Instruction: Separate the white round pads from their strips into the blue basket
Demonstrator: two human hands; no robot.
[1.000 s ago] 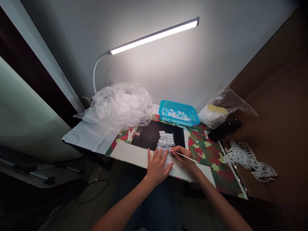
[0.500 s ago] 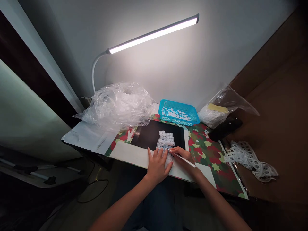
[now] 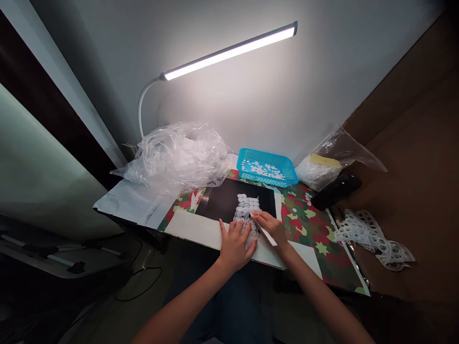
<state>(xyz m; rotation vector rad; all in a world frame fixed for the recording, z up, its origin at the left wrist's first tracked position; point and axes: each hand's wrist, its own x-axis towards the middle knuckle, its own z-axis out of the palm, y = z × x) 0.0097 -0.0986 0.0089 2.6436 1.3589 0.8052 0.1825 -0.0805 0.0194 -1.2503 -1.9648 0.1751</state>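
A white sheet of round, disc-like pieces (image 3: 248,202) lies partly on a black mat (image 3: 217,199) in front of me. My left hand (image 3: 234,247) rests over its near end, fingers spread and pressing down. My right hand (image 3: 274,230) is closed around a thin, flat white stick (image 3: 267,235), which slants from the sheet down toward the table's front edge. Its upper end meets the sheet just beyond my left fingertips; my right fingers hide part of it, and its exact kind does not show.
A blue basket (image 3: 293,177) with many small white pieces stands at the back. Clear plastic bags (image 3: 179,157) bulge at the left and right (image 3: 319,172). A black object (image 3: 336,191) and perforated white strips (image 3: 373,239) lie at the right. A lit lamp (image 3: 229,50) hangs above.
My right hand has moved slightly up and away from me along the sheet. The stick has turned steeper. My left hand stays in place.
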